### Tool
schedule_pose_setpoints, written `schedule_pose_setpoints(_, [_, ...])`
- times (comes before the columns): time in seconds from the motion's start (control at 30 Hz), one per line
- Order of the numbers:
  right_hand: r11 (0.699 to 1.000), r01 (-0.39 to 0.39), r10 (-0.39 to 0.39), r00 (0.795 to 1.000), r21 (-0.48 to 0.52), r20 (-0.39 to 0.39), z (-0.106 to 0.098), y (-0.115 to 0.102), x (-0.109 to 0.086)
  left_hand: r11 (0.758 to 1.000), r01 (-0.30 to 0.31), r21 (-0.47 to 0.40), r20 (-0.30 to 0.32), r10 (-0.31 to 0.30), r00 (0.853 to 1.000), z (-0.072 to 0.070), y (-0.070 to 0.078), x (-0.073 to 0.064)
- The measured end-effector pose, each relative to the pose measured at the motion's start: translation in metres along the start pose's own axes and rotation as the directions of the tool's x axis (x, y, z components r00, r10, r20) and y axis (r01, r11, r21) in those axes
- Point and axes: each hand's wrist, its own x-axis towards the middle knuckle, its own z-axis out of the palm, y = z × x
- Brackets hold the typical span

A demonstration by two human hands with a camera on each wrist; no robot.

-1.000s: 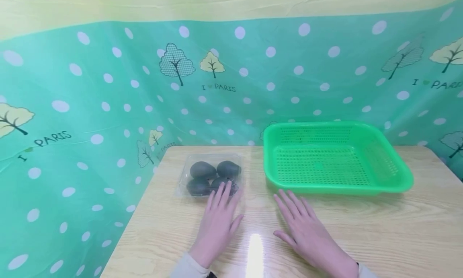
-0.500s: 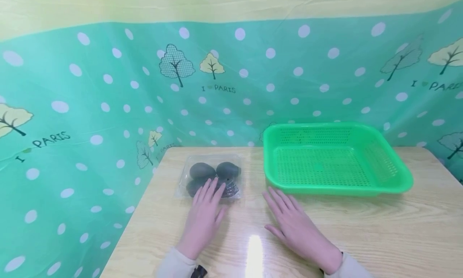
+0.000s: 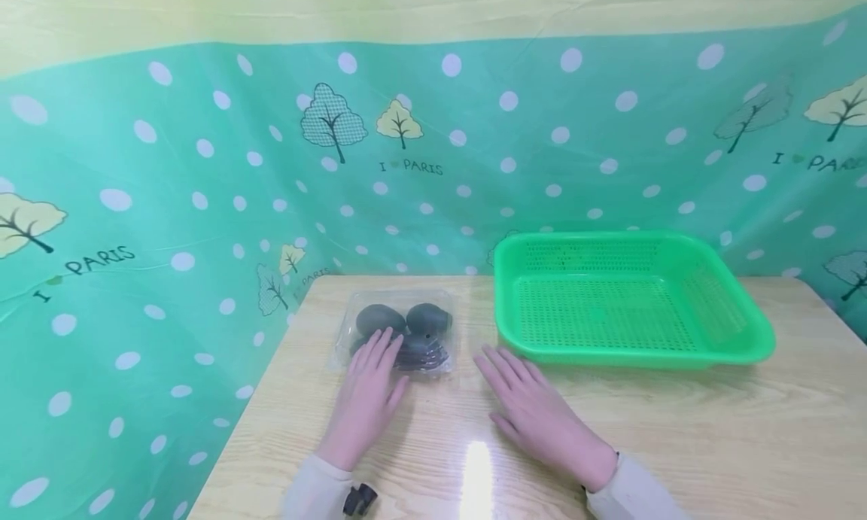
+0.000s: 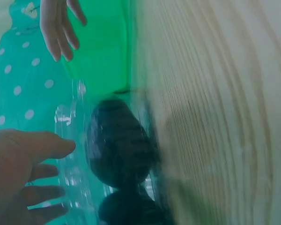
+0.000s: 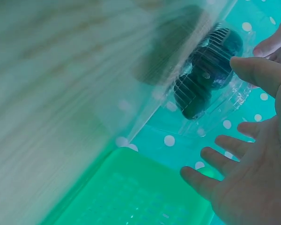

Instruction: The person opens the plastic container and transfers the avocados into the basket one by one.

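A clear plastic clamshell box [image 3: 345, 332] holding several dark avocados [image 3: 381, 320] stands at the left rear of the table. My left hand [image 3: 362, 407] is over its near left part, fingers straight and hiding some of the fruit. In the left wrist view, the left hand [image 4: 18, 173] hovers above the lid; whether a fingertip touches it I cannot tell. My right hand [image 3: 538, 418] hovers between the box and a green plastic basket [image 3: 633, 351], fingers straight and spread. The right wrist view shows the right hand [image 5: 257, 159] holding nothing.
The green basket has perforated sides and floor and stands at the right rear. A wooden table [image 3: 433, 460] carries everything, with a bright light reflection near the middle. A dotted green curtain [image 3: 406, 226] hangs behind and at the left.
Both hands have moved left: the left one from the box's front right to its front left, the right one away from below the basket toward the box. Box and basket stay put.
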Motion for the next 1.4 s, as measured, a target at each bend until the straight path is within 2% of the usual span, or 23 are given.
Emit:
schedule_pose_setpoints(0.23, [1.000,0.001,-0.002,0.999,0.029,0.035,0.004,0.001,0.012,0.998,0.002,-0.069,-0.012,-0.003,1.000,0.000,-0.015,0.001])
schedule_pose_setpoints(0.67, [0.998,0.064,-0.065,0.998,0.025,0.026,0.007,0.001,0.044,0.999,-0.033,-0.027,-0.033,0.033,0.999,-0.002,-0.042,-0.003])
schedule_pose_setpoints(0.93, [0.995,0.099,-0.099,0.995,-0.012,0.004,0.011,0.003,0.050,0.996,-0.074,-0.040,0.000,0.074,0.997,-0.001,-0.048,0.001])
schedule_pose_setpoints(1.17, [0.995,0.098,-0.098,0.995,0.001,-0.011,0.011,0.000,0.058,0.995,-0.071,-0.071,0.035,0.073,0.997,-0.006,-0.054,0.003])
schedule_pose_setpoints(1.4, [0.992,0.123,-0.123,0.989,-0.002,-0.079,0.013,-0.002,0.067,0.992,-0.061,-0.114,0.047,0.067,0.997,-0.009,-0.057,0.002])
